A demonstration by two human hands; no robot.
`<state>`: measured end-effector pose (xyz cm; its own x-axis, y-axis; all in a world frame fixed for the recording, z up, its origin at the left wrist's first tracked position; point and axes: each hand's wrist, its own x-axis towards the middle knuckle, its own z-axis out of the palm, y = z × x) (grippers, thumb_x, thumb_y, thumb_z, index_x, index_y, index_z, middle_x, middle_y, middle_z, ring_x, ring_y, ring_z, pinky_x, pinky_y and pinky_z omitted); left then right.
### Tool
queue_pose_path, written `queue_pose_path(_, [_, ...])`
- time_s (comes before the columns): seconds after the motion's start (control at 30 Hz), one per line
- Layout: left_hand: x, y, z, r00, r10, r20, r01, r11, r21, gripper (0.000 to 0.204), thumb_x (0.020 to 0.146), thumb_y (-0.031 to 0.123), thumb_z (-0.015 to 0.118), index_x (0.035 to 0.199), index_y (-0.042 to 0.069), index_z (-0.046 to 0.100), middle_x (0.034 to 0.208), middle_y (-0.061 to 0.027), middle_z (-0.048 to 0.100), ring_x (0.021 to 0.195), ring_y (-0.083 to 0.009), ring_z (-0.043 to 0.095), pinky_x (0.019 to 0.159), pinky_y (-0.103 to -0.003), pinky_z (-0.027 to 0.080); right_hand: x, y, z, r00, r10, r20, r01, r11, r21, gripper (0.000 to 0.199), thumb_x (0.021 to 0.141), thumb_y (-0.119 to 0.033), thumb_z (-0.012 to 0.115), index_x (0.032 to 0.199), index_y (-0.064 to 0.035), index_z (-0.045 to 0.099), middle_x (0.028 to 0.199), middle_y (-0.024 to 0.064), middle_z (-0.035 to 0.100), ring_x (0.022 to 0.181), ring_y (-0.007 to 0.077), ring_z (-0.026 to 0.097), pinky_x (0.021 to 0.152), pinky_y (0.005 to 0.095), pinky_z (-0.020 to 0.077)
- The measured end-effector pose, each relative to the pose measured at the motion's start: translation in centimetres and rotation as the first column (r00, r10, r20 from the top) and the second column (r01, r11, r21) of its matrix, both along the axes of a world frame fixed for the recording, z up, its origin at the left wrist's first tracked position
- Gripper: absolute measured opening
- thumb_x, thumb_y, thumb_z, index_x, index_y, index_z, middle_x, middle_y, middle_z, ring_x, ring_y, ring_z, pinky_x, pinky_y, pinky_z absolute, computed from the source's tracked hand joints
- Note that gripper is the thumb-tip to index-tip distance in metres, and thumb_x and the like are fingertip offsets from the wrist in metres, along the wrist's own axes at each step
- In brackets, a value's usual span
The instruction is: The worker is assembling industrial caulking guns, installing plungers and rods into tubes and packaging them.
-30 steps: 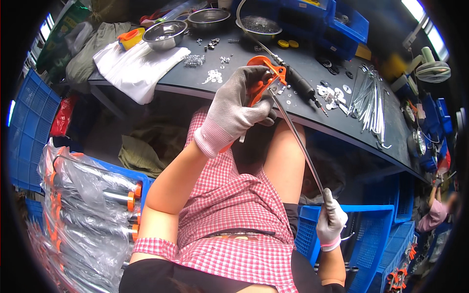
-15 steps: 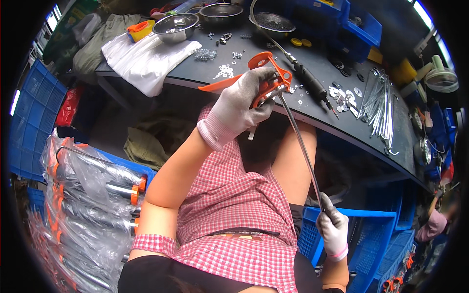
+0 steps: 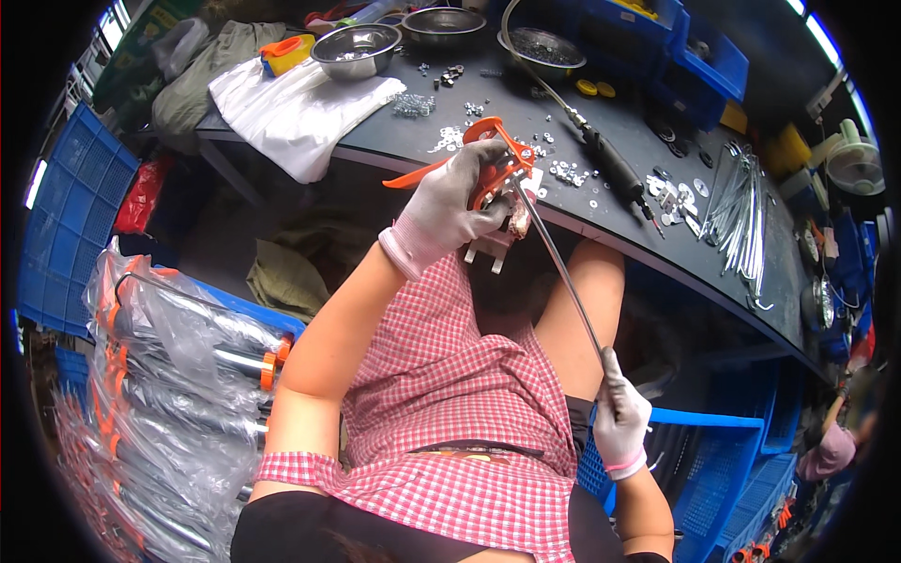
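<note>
My left hand point(image 3: 439, 208), in a grey-white glove, is closed around an orange trigger handle point(image 3: 415, 175) with metal fittings, held off the near edge of the bench. A pale metal bracket point(image 3: 490, 250) shows below those fingers. From the fittings a thin metal rod point(image 3: 563, 266) slants down to the right over my lap. Its lower end is in my gloved right hand point(image 3: 619, 418), with the fingers wrapped around it. Whether the upper end sits inside the handle or only against it, I cannot tell.
On the dark bench point(image 3: 375, 141) lie a pneumatic screwdriver point(image 3: 615, 174), a bundle of bent metal rods point(image 3: 741, 220), washers point(image 3: 674, 197) and springs point(image 3: 413, 105). Steel bowls point(image 3: 355, 52) and blue bins point(image 3: 709, 70) stand behind. Bagged orange-tipped tubes point(image 3: 188, 403) are at left, a blue crate point(image 3: 713, 469) at right.
The handle and both hands have shifted slightly left, the handle a little lower and the right hand a little higher. The bracket below the left fingers shows more fully.
</note>
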<state>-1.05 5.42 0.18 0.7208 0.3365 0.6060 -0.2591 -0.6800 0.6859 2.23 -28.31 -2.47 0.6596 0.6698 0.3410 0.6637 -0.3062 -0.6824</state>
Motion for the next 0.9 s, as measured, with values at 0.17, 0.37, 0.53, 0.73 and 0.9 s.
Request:
queue_pose_path(0.17, [-0.9,-0.3,-0.3,0.995,0.101,-0.019,-0.100,0.995,0.014,0.054,0.076,0.005,0.071,0.124,0.000,0.048,0.106,-0.0135,0.066,0.098,-0.0180,0.066,0.086,-0.029,0.053,0.5,0.0,1.0,0.415,0.067,-0.908,0.041,0.995,0.092,0.047,0.092,0.001,0.047,0.139,-0.0006,0.046,0.068,-0.0055,0.048,0.051,0.0033,0.041,0.047,0.0167,0.0325])
queue_pose_path(0.37, [-1.2,-0.3,0.1,0.989,0.133,-0.064,-0.136,0.990,-0.040,0.053,0.074,0.005,0.071,0.122,0.002,0.049,0.107,-0.0125,0.066,0.098,-0.0179,0.067,0.086,-0.029,0.054,0.3,0.2,-1.0,0.996,0.068,0.054,-0.063,0.994,-0.087,0.042,0.091,0.005,0.045,0.132,0.0018,0.053,0.077,-0.0022,0.054,0.061,0.0037,0.045,0.060,0.0150,0.0352])
queue_pose_path(0.53, [-1.2,0.8,0.3,0.991,0.087,-0.104,-0.084,0.996,0.034,0.051,0.075,0.006,0.071,0.121,0.001,0.048,0.108,-0.0137,0.066,0.101,-0.0206,0.066,0.088,-0.031,0.054,1.1,0.6,1.8,0.131,0.137,-0.982,0.022,0.990,0.141,0.046,0.094,-0.005,0.049,0.140,-0.0026,0.044,0.060,-0.0029,0.045,0.046,0.0036,0.035,0.042,0.0180,0.0294])
queue_pose_path(0.73, [-1.5,1.1,0.4,0.990,0.118,-0.072,-0.110,0.988,0.105,0.049,0.076,0.007,0.070,0.120,0.001,0.048,0.107,-0.0156,0.066,0.100,-0.0239,0.067,0.089,-0.033,0.054,1.0,1.6,-0.4,0.996,0.066,0.059,-0.062,0.996,-0.065,0.041,0.090,0.002,0.052,0.131,-0.0045,0.057,0.069,0.0042,0.055,0.055,0.0103,0.048,0.054,0.0174,0.0366])
queue_pose_path(0.9, [-2.3,2.7,0.8,0.977,0.098,-0.188,-0.074,0.989,0.131,0.046,0.076,0.007,0.071,0.115,0.001,0.049,0.106,-0.0158,0.066,0.098,-0.0248,0.068,0.088,-0.033,0.055,1.3,2.1,-1.9,0.979,0.147,0.140,-0.137,0.988,-0.077,0.048,0.091,-0.002,0.053,0.138,-0.0097,0.048,0.065,-0.0003,0.049,0.051,0.0092,0.043,0.047,0.0194,0.0331])
